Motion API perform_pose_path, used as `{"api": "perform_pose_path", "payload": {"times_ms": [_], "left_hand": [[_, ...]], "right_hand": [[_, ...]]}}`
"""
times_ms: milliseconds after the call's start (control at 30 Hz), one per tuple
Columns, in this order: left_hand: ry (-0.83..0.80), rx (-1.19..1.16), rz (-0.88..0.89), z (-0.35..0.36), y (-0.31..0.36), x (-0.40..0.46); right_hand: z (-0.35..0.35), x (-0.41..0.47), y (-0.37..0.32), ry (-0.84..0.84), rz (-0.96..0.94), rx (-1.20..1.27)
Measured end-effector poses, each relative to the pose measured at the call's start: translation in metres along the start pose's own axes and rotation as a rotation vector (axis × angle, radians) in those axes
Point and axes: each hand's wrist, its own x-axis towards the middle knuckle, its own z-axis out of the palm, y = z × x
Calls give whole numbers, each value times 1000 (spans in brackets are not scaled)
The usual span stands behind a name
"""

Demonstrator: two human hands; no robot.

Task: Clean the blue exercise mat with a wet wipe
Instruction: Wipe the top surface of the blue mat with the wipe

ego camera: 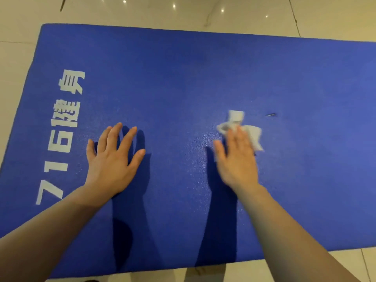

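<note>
Two hands are laid flat on the blue mat point(193, 78): left hand point(110, 159) fingers spread, right hand point(237, 159) fingers together, white wipe point(254, 135) pressed beneath the fingertips.

Two bare forearms are reaching forward from the bottom edge. The left hand point(114, 157) is lying palm down, fingers straight and spread. The right hand point(237, 157) is also facing palm down with straight fingers held together, its outline blurring, thumb pointing inward.
</note>
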Motion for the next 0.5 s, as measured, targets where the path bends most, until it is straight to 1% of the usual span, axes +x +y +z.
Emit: {"api": "perform_pose_path", "payload": {"times_ms": [33,67,100,133,200,267,300,367,400,433,500], "left_hand": [[7,-21,-32,-2,1,7],[14,-37,-56,-3,3,14],[18,-50,-78,-4,5,21],[16,-61,-100,-4,8,27],[19,-65,-137,-3,12,40],[26,-34,-163,-3,13,56],[32,-21,-171,-2,14,64],[39,-28,-199,-2,17,80],[31,-59,-231,-2,20,86],[15,-99,-273,0,23,91],[-9,-126,-331,6,28,96]], "right_hand": [[-5,5,6,19,149,24],[-6,6,6,4,251,42],[-5,3,0,-19,279,50],[-1,-2,-11,-16,218,43],[14,-16,-43,-23,-53,1],[34,-27,-74,-96,-288,-6],[39,-29,-85,-156,-363,10],[37,-15,-92,-224,-411,43],[32,-4,-86,-195,-392,50],[26,9,-75,-151,-335,57],[12,37,-45,-65,-113,76]]}}
